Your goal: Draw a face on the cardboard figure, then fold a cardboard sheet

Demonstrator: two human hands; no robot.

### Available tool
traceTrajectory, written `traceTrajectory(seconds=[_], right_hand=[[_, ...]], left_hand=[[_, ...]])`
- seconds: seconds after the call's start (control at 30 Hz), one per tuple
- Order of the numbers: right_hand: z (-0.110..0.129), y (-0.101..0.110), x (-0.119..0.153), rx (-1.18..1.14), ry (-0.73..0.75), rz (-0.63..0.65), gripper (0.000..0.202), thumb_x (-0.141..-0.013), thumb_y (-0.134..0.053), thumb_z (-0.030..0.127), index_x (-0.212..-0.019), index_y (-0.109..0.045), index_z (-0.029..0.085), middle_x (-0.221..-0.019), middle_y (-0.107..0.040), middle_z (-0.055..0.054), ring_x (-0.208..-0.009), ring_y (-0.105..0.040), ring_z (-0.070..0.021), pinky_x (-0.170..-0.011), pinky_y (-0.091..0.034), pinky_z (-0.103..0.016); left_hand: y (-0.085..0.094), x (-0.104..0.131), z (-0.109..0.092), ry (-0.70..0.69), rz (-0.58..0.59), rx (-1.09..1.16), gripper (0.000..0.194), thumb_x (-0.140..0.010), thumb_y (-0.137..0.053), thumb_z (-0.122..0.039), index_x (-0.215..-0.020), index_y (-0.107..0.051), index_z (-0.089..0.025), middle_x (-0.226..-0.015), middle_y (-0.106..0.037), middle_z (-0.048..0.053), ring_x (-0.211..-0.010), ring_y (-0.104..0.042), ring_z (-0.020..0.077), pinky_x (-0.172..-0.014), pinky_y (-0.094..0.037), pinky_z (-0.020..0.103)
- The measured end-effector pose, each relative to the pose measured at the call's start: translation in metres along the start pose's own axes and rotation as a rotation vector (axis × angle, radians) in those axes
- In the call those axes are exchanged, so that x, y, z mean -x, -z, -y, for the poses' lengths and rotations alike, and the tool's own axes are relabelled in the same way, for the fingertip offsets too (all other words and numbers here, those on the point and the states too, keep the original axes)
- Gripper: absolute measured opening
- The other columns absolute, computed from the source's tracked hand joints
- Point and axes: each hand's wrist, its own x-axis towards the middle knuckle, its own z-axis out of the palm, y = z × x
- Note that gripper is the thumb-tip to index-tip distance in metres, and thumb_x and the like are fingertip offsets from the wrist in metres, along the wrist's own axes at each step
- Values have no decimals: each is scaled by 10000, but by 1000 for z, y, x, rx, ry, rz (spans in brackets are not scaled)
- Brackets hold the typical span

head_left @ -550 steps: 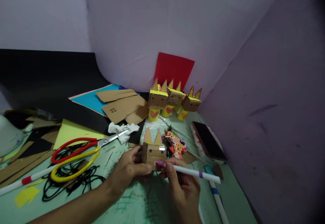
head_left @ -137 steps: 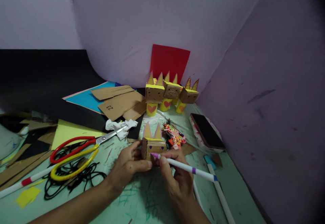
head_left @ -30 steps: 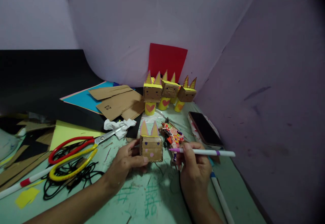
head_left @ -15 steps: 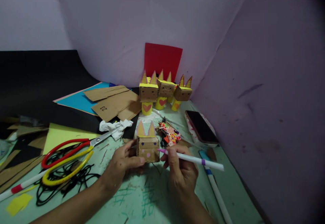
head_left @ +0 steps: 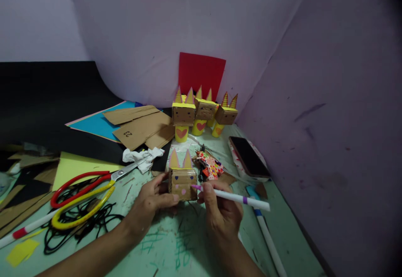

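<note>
A small cardboard box head (head_left: 185, 185) with two pointed ears, dark eye dots and pink spots stands low at the centre. My left hand (head_left: 153, 199) holds it by its left side, thumb on the lower front. Between the fingers of my right hand (head_left: 221, 208) is a white marker (head_left: 232, 195) with a purple tip, which reaches the right part of the box's face. Behind stand several similar cardboard heads (head_left: 184, 114) on yellow tubes with hearts.
Scissors (head_left: 108, 185) with red and yellow handles lie over black cord (head_left: 84, 233) at left. Cardboard pieces (head_left: 141, 128), crumpled tissue (head_left: 146, 158) and patterned scraps (head_left: 210, 165) lie farther back. A phone (head_left: 249, 155) and another marker (head_left: 268, 239) are at right.
My right hand and the marker have shifted slightly left, bringing the purple tip from the box's right edge onto its face. My left hand and the box have stayed put.
</note>
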Motion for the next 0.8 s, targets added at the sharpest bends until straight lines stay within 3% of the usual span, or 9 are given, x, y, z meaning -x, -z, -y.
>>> traceTrajectory(seconds=[0.23,0.67,0.8], right_hand=[[4,0,-3,42,25,-4,211,-875,-573,247,-691,-649,177,-599,-621,2,-496,-548,-116,-471,-448,-224],[5,0,-5,83,95,29,154,-863,-578,210,-733,-659,190,-625,-651,-1,-506,-561,-122,-456,-432,-225],[6,2,-6,88,131,23,134,-857,-581,172,-756,-665,194,-633,-659,8,-522,-583,-118,-475,-444,-214]], left_hand=[[-1,1,0,0,7,-9,700,-587,-738,-245,-1238,-521,-109,-1131,-690,173,-1010,-645,341,-745,-523,366],[0,0,1,-19,5,-8,666,-589,-740,-233,-1211,-535,-116,-1145,-685,158,-1038,-631,336,-819,-508,391],[-1,0,1,-19,18,-17,681,-597,-736,-239,-1229,-515,-116,-1109,-696,154,-1018,-637,339,-749,-512,367]])
